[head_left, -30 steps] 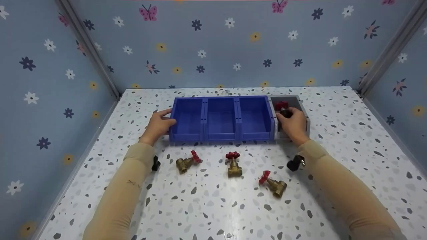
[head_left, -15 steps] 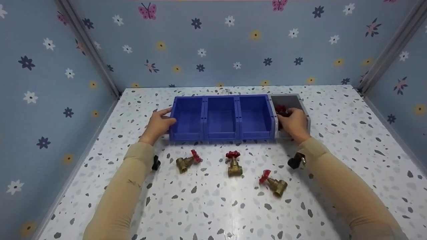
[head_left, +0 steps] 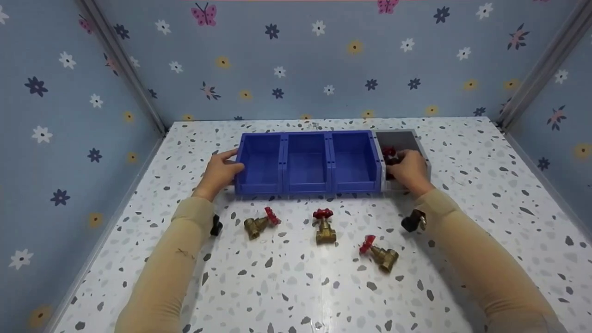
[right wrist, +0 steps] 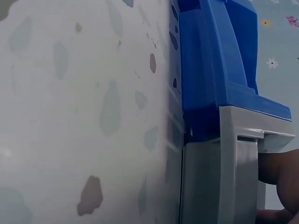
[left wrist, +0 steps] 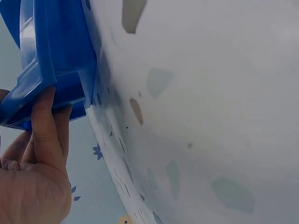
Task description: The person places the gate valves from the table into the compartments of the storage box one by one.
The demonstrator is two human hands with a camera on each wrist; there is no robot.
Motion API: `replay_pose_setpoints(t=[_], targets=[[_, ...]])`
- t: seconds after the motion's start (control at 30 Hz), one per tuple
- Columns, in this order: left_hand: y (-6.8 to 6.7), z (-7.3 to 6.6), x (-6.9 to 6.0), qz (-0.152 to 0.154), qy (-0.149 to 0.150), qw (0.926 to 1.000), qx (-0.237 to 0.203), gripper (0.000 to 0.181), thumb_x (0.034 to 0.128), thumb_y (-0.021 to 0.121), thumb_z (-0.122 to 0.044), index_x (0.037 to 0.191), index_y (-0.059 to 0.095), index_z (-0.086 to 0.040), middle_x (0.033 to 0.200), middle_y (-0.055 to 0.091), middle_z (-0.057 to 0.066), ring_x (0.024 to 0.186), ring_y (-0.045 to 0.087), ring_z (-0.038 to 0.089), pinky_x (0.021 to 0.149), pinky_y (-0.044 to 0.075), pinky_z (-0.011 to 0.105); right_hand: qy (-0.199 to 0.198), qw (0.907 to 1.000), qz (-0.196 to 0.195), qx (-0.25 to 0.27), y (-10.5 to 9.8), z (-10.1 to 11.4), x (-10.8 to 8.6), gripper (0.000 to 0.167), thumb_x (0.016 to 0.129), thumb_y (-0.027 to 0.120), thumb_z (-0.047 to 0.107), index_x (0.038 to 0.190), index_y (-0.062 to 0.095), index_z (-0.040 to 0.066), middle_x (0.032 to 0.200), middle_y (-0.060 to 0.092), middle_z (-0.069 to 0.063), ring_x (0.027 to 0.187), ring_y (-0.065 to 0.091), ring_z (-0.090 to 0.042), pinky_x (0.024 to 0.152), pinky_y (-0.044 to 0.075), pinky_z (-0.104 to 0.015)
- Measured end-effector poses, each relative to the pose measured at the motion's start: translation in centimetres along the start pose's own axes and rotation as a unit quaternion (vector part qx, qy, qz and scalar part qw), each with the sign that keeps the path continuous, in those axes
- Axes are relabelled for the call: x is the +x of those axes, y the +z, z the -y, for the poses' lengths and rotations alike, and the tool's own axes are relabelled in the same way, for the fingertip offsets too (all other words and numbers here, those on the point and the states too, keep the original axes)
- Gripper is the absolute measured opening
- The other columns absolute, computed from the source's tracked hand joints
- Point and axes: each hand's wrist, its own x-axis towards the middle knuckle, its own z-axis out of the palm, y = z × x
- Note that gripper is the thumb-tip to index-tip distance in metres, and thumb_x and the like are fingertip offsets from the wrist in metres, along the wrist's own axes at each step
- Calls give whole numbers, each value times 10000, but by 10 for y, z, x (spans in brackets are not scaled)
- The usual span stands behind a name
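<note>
Four-part row of bins: three blue ones, the leftmost being a blue bin, and a grey bin at the right end. My left hand grips the leftmost bin's side wall, thumb over the rim; the left wrist view shows fingers against the blue plastic. Reaching inside the grey bin, my right hand holds a gate valve whose red handwheel shows beside the fingers. Its body is dark and mostly hidden. In the right wrist view, the grey wall covers most of that hand.
On the speckled tabletop in front of the bins lie three brass valves with red handwheels: a left valve, a middle valve and a right valve. Flower-patterned panels stand behind and at both sides.
My right hand has lowered the valve deeper into the grey bin and shifted slightly right. My left hand stays on the blue bin, and the three valves on the table lie as before.
</note>
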Motion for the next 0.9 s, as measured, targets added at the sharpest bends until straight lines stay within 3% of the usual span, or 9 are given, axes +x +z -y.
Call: replay_pose_setpoints(t=[0.23,0.47,0.57,0.7,0.9], targets=[[0,0,0,52,31,10000,-6,690,1034,597,-109,1695,399,-123,1416,675,302,1248,726,442,907,677,426,41,9993,363,-31,-3,0,2,606,943,738,127,1458,566,-144,1434,632,-309,1245,594,-364,1159,515,-545],[-1,-1,0,-15,13,10000,95,691,1033,605,-131,1694,404,-131,1404,688,279,1228,741,415,918,674,419,-137,9975,642,-255,-6,1,2,438,929,742,111,1280,627,-124,1166,614,-208,1026,553,-312,895,506,-449],[-1,-2,0,-18,-3,9999,125,689,1037,607,-138,1695,403,-129,1410,685,273,1232,741,410,931,670,429,-186,9966,747,-279,-8,1,2,559,940,757,139,1389,584,-146,1328,635,-298,1170,597,-367,1036,543,-512],[0,-3,-2,-25,-19,9999,166,687,1042,602,-140,1698,396,-131,1413,683,275,1232,741,414,923,673,413,-133,9959,837,-303,-11,2,0,803,958,756,187,1576,397,-178,1609,469,-365,1458,505,-449,1246,428,-587],[0,-2,-3,-33,-9,9999,151,688,1045,598,-141,1700,390,-131,1421,678,279,1233,738,416,933,671,426,-101,9968,789,-108,-16,7,-4,818,970,759,190,1604,373,-154,1664,419,-333,1559,413,-458,1285,386,-571]])
